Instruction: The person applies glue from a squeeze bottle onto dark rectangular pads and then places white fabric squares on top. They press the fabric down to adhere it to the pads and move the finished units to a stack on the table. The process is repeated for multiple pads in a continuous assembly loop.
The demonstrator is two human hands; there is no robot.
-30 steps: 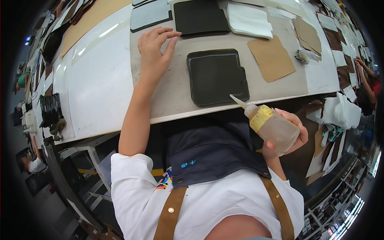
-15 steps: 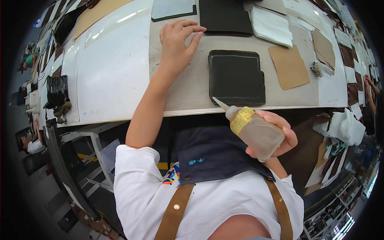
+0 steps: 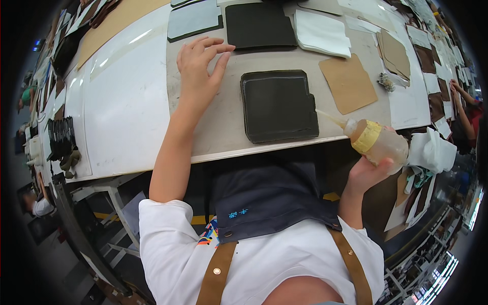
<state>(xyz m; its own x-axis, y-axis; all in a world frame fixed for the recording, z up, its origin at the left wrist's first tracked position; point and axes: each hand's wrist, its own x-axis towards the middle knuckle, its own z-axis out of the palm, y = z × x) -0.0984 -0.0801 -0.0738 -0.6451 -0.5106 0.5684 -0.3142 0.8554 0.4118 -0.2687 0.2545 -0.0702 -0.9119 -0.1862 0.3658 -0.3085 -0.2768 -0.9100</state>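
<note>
In my right hand [image 3: 373,172] is a translucent squeeze bottle [image 3: 382,146] with yellow tape round its shoulder, tilted so its long thin nozzle points left. The nozzle tip is at the right edge of a dark, nearly square leather-like panel [image 3: 278,105]; I cannot tell whether it touches. A thin shiny line shows along the panel's edges, which has a small step on the right side. My left hand [image 3: 201,68] is open, palm down over the board, holding nothing. Its fingertips are beside a stack of black sheets [image 3: 261,26].
Grey-blue panels [image 3: 194,19] lie at the far left of the board, folded white sheets [image 3: 321,33] farther right. A tan card [image 3: 348,84] sits right of the panel, near more tan cards [image 3: 394,55] and a small crumpled lump [image 3: 385,81]. A white bag [image 3: 432,150] hangs at the right.
My right hand has carried the bottle's nozzle from the panel's near left corner to its right edge. The whole view has shifted slightly; my left hand stays open near the black stack.
</note>
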